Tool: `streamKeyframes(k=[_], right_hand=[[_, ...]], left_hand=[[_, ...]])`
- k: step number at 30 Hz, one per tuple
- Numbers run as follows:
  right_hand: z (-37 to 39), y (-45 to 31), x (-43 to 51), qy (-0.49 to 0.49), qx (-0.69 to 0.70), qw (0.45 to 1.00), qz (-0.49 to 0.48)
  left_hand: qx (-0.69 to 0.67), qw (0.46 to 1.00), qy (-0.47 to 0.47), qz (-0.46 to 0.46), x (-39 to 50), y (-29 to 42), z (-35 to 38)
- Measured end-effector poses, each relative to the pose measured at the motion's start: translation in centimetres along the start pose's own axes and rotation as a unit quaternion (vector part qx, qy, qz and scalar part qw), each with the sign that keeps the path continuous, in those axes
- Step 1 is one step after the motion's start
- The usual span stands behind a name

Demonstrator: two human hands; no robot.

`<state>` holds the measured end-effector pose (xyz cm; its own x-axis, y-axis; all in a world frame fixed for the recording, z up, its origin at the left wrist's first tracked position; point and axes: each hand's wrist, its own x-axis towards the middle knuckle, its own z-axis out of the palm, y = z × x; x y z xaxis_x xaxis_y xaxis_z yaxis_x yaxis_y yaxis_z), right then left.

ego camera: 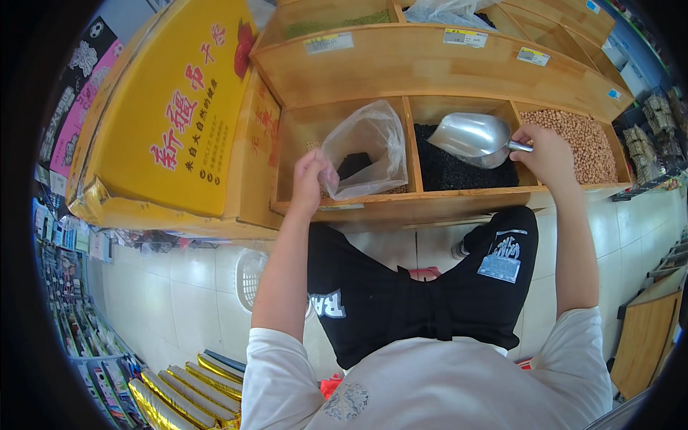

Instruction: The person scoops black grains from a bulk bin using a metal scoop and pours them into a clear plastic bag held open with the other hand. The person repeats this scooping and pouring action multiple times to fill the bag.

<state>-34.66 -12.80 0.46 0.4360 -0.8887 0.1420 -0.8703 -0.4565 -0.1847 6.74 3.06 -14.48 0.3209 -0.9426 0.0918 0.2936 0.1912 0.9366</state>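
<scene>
My left hand (312, 180) grips the rim of a clear plastic bag (371, 134), whose mouth gapes open over the left wooden compartment. Some black grains (353, 164) lie inside the bag. With its fingers around the handle, my right hand (545, 153) holds a metal scoop (475, 137) over the middle compartment. That compartment is spread with black grains or beans (462, 174). The scoop's bowl looks bare and shiny, tilted with its lip to the left. Light brown beans or nuts (575, 142) fill much of the right compartment.
A large yellow cardboard box (209, 107) bearing writing stands left of the wooden bins (441, 70). Upper bins hold green grains (338, 24) and another plastic bag (451, 12). A white plastic basket (248, 279) sits on the floor. Packaged goods (658, 118) are at the far right.
</scene>
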Motion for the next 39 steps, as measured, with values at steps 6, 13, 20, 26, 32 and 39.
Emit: streamKeyframes(k=[6,13,20,26,32,39], right_hand=[[9.0,2.4,1.6,-0.021,0.018,0.999,0.027],[14.4,3.6,2.5,-0.07,0.196,0.976,0.058],[15.9,6.5,3.3,-0.092,0.374,0.914,0.125],[15.2,6.6,3.4,-0.119,0.482,0.852,0.166],[14.7,5.8,2.7,-0.068,0.518,0.845,0.114],[6.0,0.1,1.4,-0.003,0.414,0.909,-0.051]], left_hand=[[0.006,1.0,0.003,0.008,0.1,0.0,0.1],[-0.008,1.0,0.018,-0.008,0.0,0.1,0.0],[-0.005,1.0,0.014,0.004,0.0,0.0,-0.1],[-0.013,1.0,0.017,0.001,0.0,-0.1,-0.1],[-0.014,1.0,0.02,-0.002,0.1,-0.1,0.0],[0.03,0.999,0.011,-0.002,0.1,-0.2,-0.3]])
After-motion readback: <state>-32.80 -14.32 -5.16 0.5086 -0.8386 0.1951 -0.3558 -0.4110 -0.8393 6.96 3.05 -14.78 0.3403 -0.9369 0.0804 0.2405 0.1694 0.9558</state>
